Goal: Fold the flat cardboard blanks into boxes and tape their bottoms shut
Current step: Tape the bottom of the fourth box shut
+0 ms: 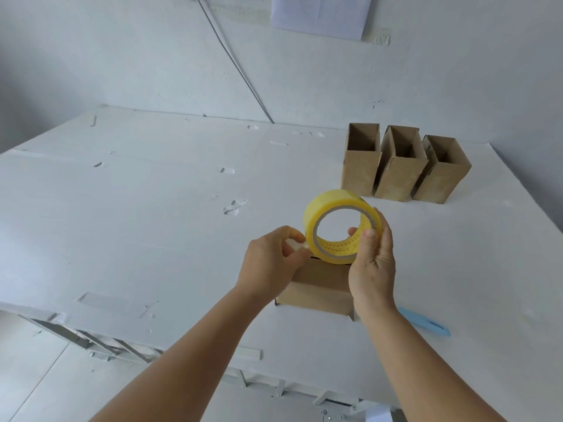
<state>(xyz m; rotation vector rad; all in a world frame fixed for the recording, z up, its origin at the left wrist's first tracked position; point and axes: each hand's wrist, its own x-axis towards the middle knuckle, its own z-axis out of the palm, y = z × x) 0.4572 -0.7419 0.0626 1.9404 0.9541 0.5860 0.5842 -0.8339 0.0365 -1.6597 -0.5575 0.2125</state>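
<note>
Above the near middle of the white bench, both hands meet around a yellow tape roll that stands on edge in the air, its open core facing the camera. The right hand has its grip curled round the roll's right side: the thumb lies across the outer face and a fingertip shows inside the core. The left hand comes in from the left, its grip pinching the loose tape end between thumb and forefinger right at the roll's left rim.

Directly below the roll and partly hidden by both hands, a cardboard box sits on the bench with a closed brown face turned up; whether any tape is on it cannot be told. Just right of the right wrist, a light blue tool lies flat on the bench, apart from the box.

Farther back on the right, three folded boxes stand upright in a row with open tops, close beside one another. Scraps of clear tape and small dents dot the bench surface. Behind it rises a white wall, with a thin dark cable running diagonally down it and a sheet of paper fixed near the top edge of the view.
</note>
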